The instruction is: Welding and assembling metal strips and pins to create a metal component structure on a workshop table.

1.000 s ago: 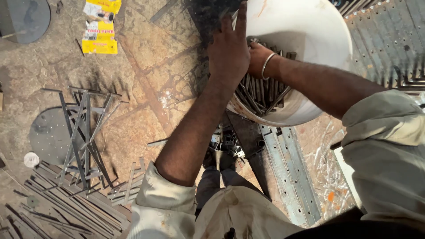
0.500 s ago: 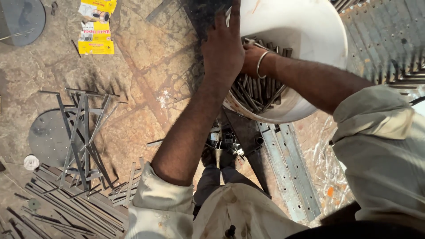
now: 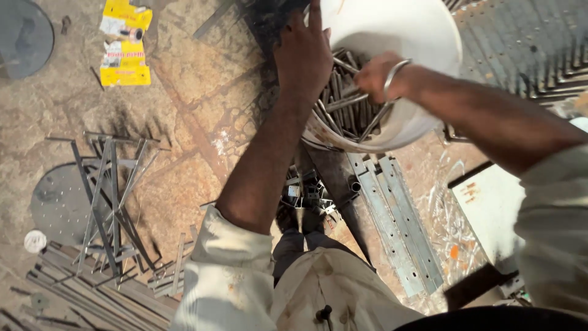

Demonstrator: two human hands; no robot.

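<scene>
A white plastic bucket [image 3: 429,43] stands tipped at the top centre, with several short grey metal rods [image 3: 343,101] inside it. My left hand [image 3: 303,55] lies over the bucket's near-left rim and grips it, fingers pointing away from me. My right hand [image 3: 375,76], a metal bangle on its wrist, is inside the bucket with its fingers closed around some of the rods. The fingertips are hidden among the rods.
Perforated steel channels [image 3: 398,227] and a heap of small metal pieces [image 3: 309,196] lie under the bucket. A welded strip frame [image 3: 107,196] stands on a round plate at left, above bundled strips [image 3: 92,294]. A yellow packet [image 3: 125,43] lies top left and ribbed metal sheet [image 3: 527,49] top right.
My right hand has drawn a little to the right and up inside the bucket, so more of the rods show. My left hand stays on the rim.
</scene>
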